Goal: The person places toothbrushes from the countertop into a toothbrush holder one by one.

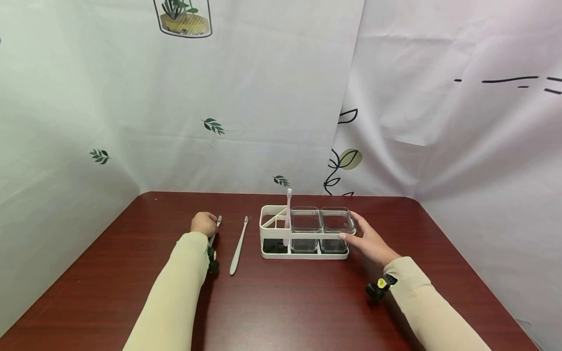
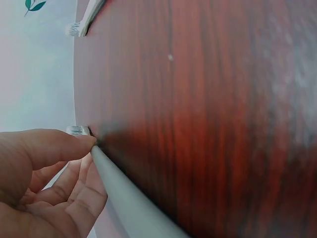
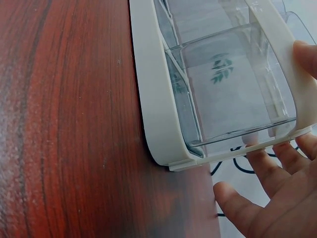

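Observation:
At the left of the table, my left hand [image 1: 204, 224] pinches a white toothbrush [image 2: 130, 203] between thumb and fingers, its bristle end pointing away. A second white toothbrush [image 1: 237, 249] lies to its right on the table. Further right stands a white toothbrush holder [image 1: 281, 233], with a pale pink toothbrush [image 1: 288, 209] upright in its left part. Two clear cups, a left cup [image 1: 306, 222] and a right cup [image 1: 337, 222], sit in its other slots. My right hand [image 1: 371, 242] grips the holder's right end, thumb on the front rail [image 3: 285, 44], fingers around the side.
The dark red wooden table [image 1: 281, 302] has rounded far corners. A whitish cloth backdrop [image 1: 263, 97] with leaf prints hangs right behind its far edge. Dark wrist cameras sit at the left wrist [image 1: 212, 261] and right wrist [image 1: 380, 287].

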